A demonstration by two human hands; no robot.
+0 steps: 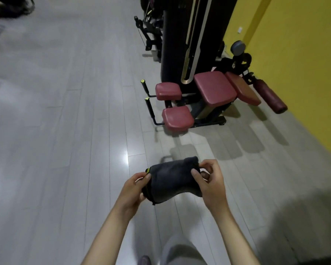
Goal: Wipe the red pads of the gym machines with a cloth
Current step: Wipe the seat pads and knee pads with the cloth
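**Dark cloth in both hands, well short of the red pads**

We hold the cloth (pixel 172 180) in the air in front of us. It is dark grey and fleecy, folded into a soft oblong, with yellow-green trim at its left end. Its long axis runs left to right. Our left hand (pixel 134 190) pinches the left end between thumb and curled fingers, and our right hand (pixel 210 182) pinches the right edge likewise. Ahead and to the right, well apart, the black machine (pixel 180 35) carries smooth, rounded red pads: a square seat pad (pixel 215 87), two small pads (pixel 177 118) and a cylindrical roller (pixel 269 96). Glossy pale grey plank floor (pixel 65 111) lies below, with a yellow wall (pixel 294 54) on the right.
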